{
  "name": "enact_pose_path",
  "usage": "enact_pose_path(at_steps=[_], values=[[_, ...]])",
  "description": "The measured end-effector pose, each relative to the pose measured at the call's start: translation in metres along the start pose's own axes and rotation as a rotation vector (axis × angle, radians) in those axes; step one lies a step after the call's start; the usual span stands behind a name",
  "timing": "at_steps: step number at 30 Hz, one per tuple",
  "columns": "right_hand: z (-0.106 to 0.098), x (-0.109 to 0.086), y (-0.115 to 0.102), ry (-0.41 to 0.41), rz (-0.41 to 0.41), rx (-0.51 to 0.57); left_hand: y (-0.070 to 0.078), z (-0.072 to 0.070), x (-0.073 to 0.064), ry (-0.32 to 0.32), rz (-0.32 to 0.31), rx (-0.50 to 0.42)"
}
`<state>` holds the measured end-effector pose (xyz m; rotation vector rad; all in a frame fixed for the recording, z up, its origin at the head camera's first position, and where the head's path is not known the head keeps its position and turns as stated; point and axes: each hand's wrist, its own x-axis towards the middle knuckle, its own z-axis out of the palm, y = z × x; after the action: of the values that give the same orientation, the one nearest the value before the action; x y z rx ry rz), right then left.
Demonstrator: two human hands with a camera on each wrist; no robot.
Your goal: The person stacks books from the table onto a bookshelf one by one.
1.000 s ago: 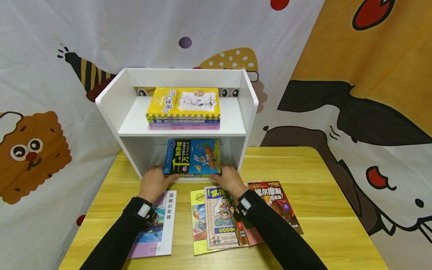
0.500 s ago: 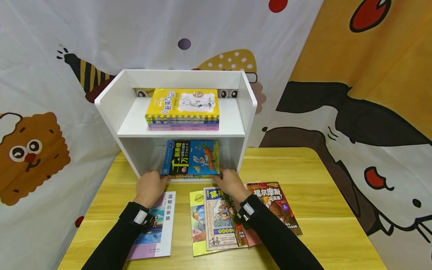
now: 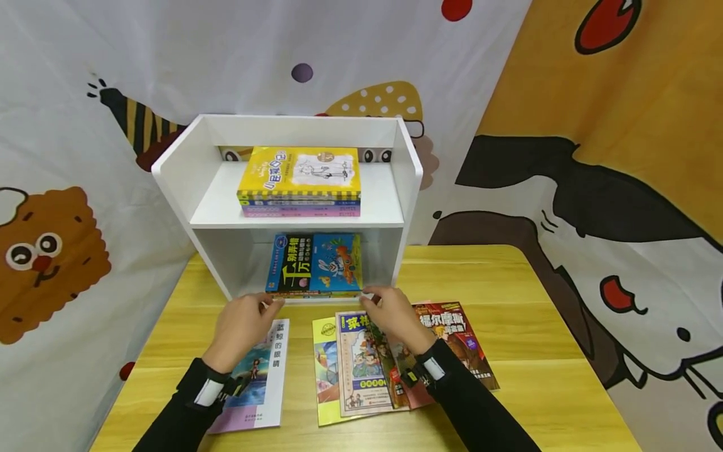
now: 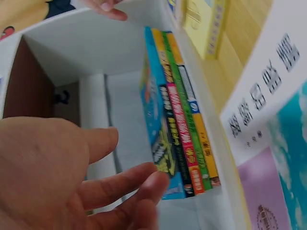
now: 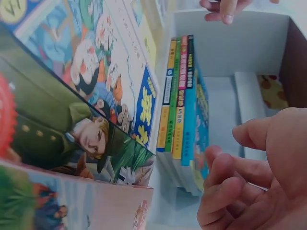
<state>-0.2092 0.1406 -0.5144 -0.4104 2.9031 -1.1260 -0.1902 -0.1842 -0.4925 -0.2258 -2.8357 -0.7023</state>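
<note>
My left hand is just off the front left corner of a stack of books on the lower level of a white bookshelf. Nothing is between its relaxed fingers, as the left wrist view also shows. At the opposite front corner is my right hand, its fingers loosely bent and holding nothing. The stack has a blue and black cover on top; colourful spines face forward. Beneath my left forearm lies a white and purple book. Several fanned-out books, including a comic book, lie under the right arm.
A second stack of books, yellow on top, sits on the upper shelf. A red-brown book is at the right of the fan, a yellow book at its left. The wooden table stands against a printed cloth.
Both hands have let go of the lower stack and drawn back toward the person, the left one further. The stack stays on the lower shelf. The head view has shifted slightly.
</note>
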Motion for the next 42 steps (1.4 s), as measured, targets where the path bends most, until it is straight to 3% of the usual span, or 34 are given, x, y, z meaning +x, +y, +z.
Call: enact_pose_path(at_steps=[6, 11, 16, 21, 28, 37, 42], values=[[-0.001, -0.026, -0.001, -0.028, -0.004, 0.004, 0.000, -0.004, -0.020, 0.014, 0.015, -0.002], [0.006, -0.046, 0.003, -0.074, 0.002, 0.053, -0.009, 0.002, -0.041, 0.022, 0.015, 0.015], [0.012, -0.057, 0.005, -0.093, -0.006, 0.042, -0.020, 0.005, -0.064, -0.073, -0.089, 0.062], [0.014, -0.061, 0.005, -0.107, -0.026, 0.082, -0.030, 0.000, -0.077, -0.114, -0.194, 0.097], [0.016, -0.065, 0.006, -0.167, -0.020, 0.094, -0.047, 0.000, -0.090, -0.121, -0.229, 0.103], [0.020, -0.067, 0.005, -0.171, -0.039, 0.082, -0.055, 0.007, -0.093, -0.319, -0.410, 0.118], [0.020, -0.067, 0.004, -0.173, -0.042, 0.088, -0.056, 0.010, -0.086, -0.341, -0.430, 0.070]])
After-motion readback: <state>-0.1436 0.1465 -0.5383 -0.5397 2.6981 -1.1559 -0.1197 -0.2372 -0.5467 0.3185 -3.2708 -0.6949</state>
